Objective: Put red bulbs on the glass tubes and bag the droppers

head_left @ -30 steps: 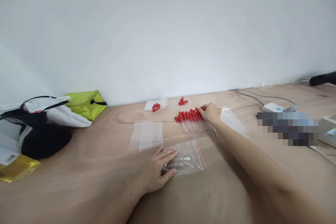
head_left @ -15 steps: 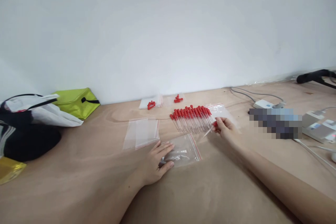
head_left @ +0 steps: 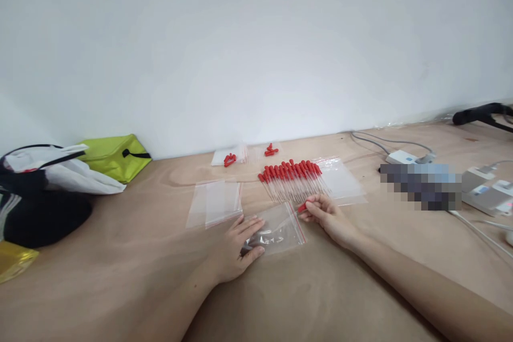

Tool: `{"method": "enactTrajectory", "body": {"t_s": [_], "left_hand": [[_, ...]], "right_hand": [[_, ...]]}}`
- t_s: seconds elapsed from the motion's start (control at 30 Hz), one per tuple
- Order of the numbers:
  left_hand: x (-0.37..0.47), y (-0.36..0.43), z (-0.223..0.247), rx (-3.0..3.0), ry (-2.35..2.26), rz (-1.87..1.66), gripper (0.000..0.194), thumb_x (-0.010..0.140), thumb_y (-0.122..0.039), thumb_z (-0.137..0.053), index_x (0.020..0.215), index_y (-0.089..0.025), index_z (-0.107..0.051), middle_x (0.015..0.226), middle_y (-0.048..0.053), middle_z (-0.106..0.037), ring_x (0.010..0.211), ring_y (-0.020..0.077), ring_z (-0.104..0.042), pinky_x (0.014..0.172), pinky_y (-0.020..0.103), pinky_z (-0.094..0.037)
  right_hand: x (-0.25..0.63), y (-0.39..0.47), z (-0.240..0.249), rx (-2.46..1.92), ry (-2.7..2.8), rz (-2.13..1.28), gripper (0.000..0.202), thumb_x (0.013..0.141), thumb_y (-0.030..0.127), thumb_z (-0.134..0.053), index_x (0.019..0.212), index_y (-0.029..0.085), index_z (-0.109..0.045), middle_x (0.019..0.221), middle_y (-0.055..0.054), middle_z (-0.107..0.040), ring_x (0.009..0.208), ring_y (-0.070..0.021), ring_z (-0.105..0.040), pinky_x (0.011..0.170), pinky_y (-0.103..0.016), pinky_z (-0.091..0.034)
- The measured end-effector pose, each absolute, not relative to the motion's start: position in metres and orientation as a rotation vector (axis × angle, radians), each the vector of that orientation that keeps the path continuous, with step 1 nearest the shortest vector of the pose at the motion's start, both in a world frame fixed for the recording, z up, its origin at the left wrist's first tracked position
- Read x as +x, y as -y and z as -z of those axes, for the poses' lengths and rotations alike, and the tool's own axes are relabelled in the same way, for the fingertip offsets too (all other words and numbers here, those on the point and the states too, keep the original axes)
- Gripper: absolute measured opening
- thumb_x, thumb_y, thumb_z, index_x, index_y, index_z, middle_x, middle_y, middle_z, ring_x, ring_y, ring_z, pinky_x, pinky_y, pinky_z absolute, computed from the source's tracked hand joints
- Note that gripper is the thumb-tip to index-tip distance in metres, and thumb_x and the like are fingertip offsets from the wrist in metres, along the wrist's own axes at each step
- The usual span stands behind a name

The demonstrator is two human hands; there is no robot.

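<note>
My left hand point(head_left: 239, 251) lies with its fingers spread on the left part of a clear zip bag point(head_left: 278, 228). Pinched in my right hand point(head_left: 320, 215) is a red-capped dropper point(head_left: 302, 207), held at the bag's red-edged opening; its thin clear end is hard to make out. Just behind, a row of several red-bulbed droppers point(head_left: 290, 171) lies side by side, tips toward me. Other flat clear bags point(head_left: 218, 203) rest to the left, and another bag point(head_left: 340, 181) lies right of the row.
Small red bulbs point(head_left: 230, 160) and more red bulbs point(head_left: 271, 150) lie near the wall. On the left are a green bag point(head_left: 116, 156), a white bag point(head_left: 92, 173) and a black item point(head_left: 48, 216). A power strip point(head_left: 403, 158) with cables and a pixelated object stand right.
My right hand has moved left and toward me with the dropper, from the row's right end to the bag's opening. My left hand has stayed in place.
</note>
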State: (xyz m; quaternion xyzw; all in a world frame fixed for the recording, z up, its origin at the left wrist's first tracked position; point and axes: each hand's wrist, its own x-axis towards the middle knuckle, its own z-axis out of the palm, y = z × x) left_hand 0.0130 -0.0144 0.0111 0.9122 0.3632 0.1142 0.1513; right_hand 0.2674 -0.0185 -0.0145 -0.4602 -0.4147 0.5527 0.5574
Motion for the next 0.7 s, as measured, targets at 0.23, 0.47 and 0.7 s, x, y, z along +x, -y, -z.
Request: {"method": "enactTrajectory", "body": {"t_s": [0.23,0.47,0.7], "left_hand": [[0.013,0.015,-0.012,2.604,-1.033,-0.321,0.047,0.083,-0.034,-0.047,0.129,-0.025,-0.037,0.131,0.004,-0.044,0.122,0.0204,-0.039,0.105,0.047,-0.023],[0.012,0.013,-0.010,2.618,-1.024,-0.263,0.047,0.084,-0.039,-0.045,0.128,-0.023,-0.039,0.132,0.005,-0.042,0.123,0.0210,-0.037,0.105,0.048,-0.022],[0.002,0.013,0.000,2.741,-1.034,-0.594,0.028,0.084,-0.031,-0.045,0.108,-0.023,-0.058,0.112,0.006,-0.061,0.115,0.0222,-0.046,0.101,0.049,-0.028]], "right_hand": [[0.266,0.019,0.019,-1.198,1.711,-0.894,0.019,0.069,0.039,-0.062,0.072,0.020,-0.062,0.068,0.000,-0.056,0.060,-0.0118,-0.048,0.057,-0.026,-0.040],[0.265,0.013,0.014,-1.224,2.012,-0.593,0.019,0.077,0.024,-0.049,0.066,0.021,-0.064,0.072,-0.002,-0.057,0.071,-0.0146,-0.052,0.066,-0.028,-0.040],[0.293,-0.060,-0.002,-1.673,1.599,-0.217,0.020,0.075,0.029,-0.047,0.072,0.019,-0.064,0.072,-0.003,-0.062,0.070,-0.0163,-0.055,0.068,-0.028,-0.039]]}}
